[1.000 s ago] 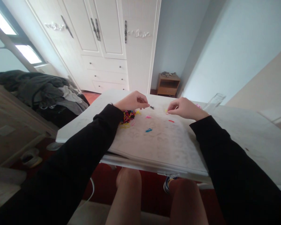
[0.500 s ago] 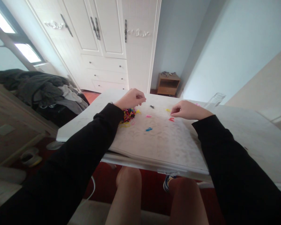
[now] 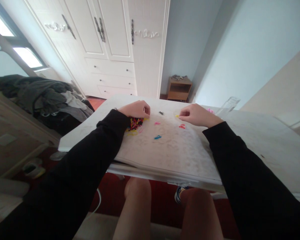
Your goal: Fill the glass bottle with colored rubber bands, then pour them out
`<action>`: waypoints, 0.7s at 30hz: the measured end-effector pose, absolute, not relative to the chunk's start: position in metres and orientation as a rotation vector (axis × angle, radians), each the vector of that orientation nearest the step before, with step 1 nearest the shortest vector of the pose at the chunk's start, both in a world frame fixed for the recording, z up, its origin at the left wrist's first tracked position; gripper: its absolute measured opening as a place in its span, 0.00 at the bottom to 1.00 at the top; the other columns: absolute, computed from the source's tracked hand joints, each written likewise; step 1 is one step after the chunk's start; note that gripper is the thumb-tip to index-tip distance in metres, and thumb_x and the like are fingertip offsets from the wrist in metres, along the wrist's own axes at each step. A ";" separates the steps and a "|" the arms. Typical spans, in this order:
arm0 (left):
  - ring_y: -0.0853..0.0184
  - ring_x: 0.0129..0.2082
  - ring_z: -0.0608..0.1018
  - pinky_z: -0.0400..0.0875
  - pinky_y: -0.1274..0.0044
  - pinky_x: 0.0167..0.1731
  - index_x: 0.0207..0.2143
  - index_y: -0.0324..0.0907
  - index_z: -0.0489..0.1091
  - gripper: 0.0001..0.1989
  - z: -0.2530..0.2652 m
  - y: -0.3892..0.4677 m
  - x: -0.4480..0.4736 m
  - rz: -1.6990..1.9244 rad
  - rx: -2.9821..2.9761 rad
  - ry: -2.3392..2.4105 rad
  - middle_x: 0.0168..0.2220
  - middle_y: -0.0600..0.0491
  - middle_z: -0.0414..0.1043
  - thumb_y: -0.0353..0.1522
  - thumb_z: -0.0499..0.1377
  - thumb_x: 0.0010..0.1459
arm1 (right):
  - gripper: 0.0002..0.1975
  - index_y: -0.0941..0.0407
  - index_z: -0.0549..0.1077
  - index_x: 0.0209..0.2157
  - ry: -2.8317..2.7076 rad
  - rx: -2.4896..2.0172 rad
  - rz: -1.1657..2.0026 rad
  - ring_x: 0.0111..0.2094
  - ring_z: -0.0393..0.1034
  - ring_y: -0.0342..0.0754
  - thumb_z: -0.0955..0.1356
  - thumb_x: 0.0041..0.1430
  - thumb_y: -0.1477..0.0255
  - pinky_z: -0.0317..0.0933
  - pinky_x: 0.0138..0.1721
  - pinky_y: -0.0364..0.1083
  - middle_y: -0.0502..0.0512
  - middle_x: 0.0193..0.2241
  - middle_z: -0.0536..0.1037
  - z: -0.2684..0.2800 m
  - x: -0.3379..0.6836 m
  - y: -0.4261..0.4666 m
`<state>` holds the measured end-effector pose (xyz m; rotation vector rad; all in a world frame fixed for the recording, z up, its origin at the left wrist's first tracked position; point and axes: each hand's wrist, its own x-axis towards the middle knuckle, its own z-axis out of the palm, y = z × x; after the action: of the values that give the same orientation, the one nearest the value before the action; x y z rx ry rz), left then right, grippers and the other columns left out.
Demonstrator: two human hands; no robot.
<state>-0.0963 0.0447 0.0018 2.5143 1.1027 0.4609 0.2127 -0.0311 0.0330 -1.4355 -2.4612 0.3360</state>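
Left hand (image 3: 136,109): curled into a loose fist, knuckles up, resting at the far edge of a heap of mixed-colour small elastic bands (image 3: 135,122); whether anything is held inside the fist cannot be told. Right hand (image 3: 195,115): fingers bent and drawn together, fingertips pointing left and touching the tabletop just beside a yellow band (image 3: 177,116); a grip on that band cannot be confirmed. Both forearms wear black sleeves (image 3: 230,156).

Loose bands lie between the 2 hands on the white tabletop (image 3: 170,153): a black band (image 3: 161,113) farthest from the viewer, a pink band (image 3: 157,123) nearer, a blue band (image 3: 157,137) nearest, and a red band (image 3: 182,126) just below the right hand. A further pink piece (image 3: 210,110) shows behind the right wrist. A clear glass vessel (image 3: 228,106) stands tilted in view at the right far edge.

Beyond the tabletop: a white wardrobe (image 3: 120,46) with drawers, a small wooden nightstand (image 3: 179,89), and a pile of dark clothing (image 3: 42,96) at left. The person's bare knees (image 3: 137,190) show under the near edge.
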 end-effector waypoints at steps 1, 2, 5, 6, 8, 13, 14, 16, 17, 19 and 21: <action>0.70 0.23 0.72 0.62 0.77 0.26 0.23 0.42 0.80 0.04 0.002 0.045 -0.096 0.446 2.513 1.099 0.21 0.55 0.76 0.32 0.64 0.44 | 0.11 0.56 0.73 0.22 -2.461 -1.436 0.338 0.25 0.63 0.44 0.68 0.56 0.69 0.52 0.31 0.49 0.50 0.20 0.72 0.033 0.213 -0.031; 0.70 0.22 0.72 0.62 0.77 0.26 0.22 0.43 0.79 0.04 0.002 0.045 -0.096 0.433 2.511 1.102 0.20 0.55 0.75 0.31 0.64 0.43 | 0.11 0.56 0.72 0.21 -2.463 -1.433 0.341 0.25 0.63 0.44 0.68 0.56 0.69 0.52 0.31 0.49 0.50 0.20 0.71 0.033 0.212 -0.031; 0.70 0.21 0.71 0.61 0.77 0.25 0.22 0.42 0.79 0.04 0.002 0.045 -0.096 0.385 2.508 1.146 0.20 0.55 0.74 0.30 0.62 0.43 | 0.12 0.56 0.70 0.20 -2.461 -1.421 0.347 0.25 0.61 0.43 0.68 0.56 0.70 0.52 0.31 0.49 0.50 0.20 0.71 0.033 0.212 -0.032; 0.70 0.21 0.72 0.61 0.77 0.25 0.22 0.42 0.79 0.04 0.002 0.045 -0.095 0.376 2.507 1.164 0.20 0.54 0.74 0.31 0.62 0.43 | 0.12 0.56 0.70 0.20 -2.460 -1.418 0.349 0.25 0.61 0.43 0.68 0.56 0.70 0.52 0.31 0.49 0.50 0.20 0.71 0.034 0.211 -0.032; 0.69 0.22 0.72 0.62 0.77 0.25 0.23 0.42 0.78 0.05 0.002 0.046 -0.095 0.371 2.501 1.194 0.21 0.53 0.76 0.31 0.62 0.43 | 0.12 0.56 0.70 0.20 -2.459 -1.421 0.352 0.25 0.61 0.43 0.67 0.56 0.70 0.52 0.31 0.49 0.51 0.20 0.71 0.034 0.211 -0.033; 0.68 0.24 0.72 0.62 0.76 0.28 0.24 0.42 0.77 0.05 0.003 0.045 -0.097 0.391 2.522 1.170 0.23 0.53 0.75 0.31 0.61 0.42 | 0.10 0.56 0.73 0.22 -2.460 -1.438 0.379 0.25 0.62 0.44 0.67 0.56 0.70 0.53 0.32 0.49 0.51 0.21 0.73 0.033 0.210 -0.032; 0.68 0.25 0.72 0.62 0.76 0.29 0.24 0.42 0.77 0.06 0.003 0.045 -0.097 0.397 2.529 1.152 0.24 0.53 0.75 0.31 0.60 0.41 | 0.10 0.56 0.73 0.22 -2.459 -1.437 0.385 0.25 0.62 0.44 0.68 0.56 0.70 0.53 0.32 0.49 0.51 0.21 0.73 0.033 0.210 -0.032; 0.67 0.26 0.72 0.62 0.75 0.30 0.25 0.42 0.76 0.06 0.004 0.044 -0.097 0.406 2.528 1.136 0.25 0.53 0.75 0.29 0.60 0.40 | 0.11 0.56 0.72 0.21 -2.456 -1.436 0.393 0.25 0.62 0.44 0.68 0.56 0.69 0.53 0.32 0.49 0.51 0.20 0.73 0.033 0.210 -0.032; 0.67 0.26 0.72 0.62 0.75 0.30 0.25 0.42 0.75 0.07 0.004 0.044 -0.098 0.408 2.519 1.136 0.25 0.53 0.75 0.29 0.59 0.39 | 0.11 0.56 0.72 0.21 -2.454 -1.437 0.394 0.25 0.62 0.44 0.68 0.56 0.69 0.53 0.32 0.49 0.51 0.20 0.72 0.033 0.210 -0.032; 0.66 0.26 0.72 0.62 0.74 0.30 0.25 0.42 0.73 0.07 0.004 0.045 -0.097 0.419 2.493 1.135 0.24 0.53 0.74 0.28 0.58 0.39 | 0.11 0.56 0.72 0.21 -2.449 -1.442 0.389 0.25 0.62 0.44 0.68 0.56 0.70 0.53 0.32 0.49 0.51 0.20 0.72 0.033 0.209 -0.033; 0.66 0.26 0.71 0.61 0.74 0.29 0.25 0.42 0.73 0.08 0.005 0.045 -0.096 0.468 2.454 1.125 0.24 0.54 0.72 0.27 0.58 0.39 | 0.10 0.56 0.72 0.21 -2.446 -1.445 0.388 0.25 0.62 0.44 0.68 0.56 0.71 0.52 0.32 0.49 0.51 0.20 0.72 0.033 0.209 -0.033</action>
<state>-0.0960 0.0449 0.0051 2.4541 1.1252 0.4676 0.2089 -0.0331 0.0334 -1.4451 -2.4462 0.3880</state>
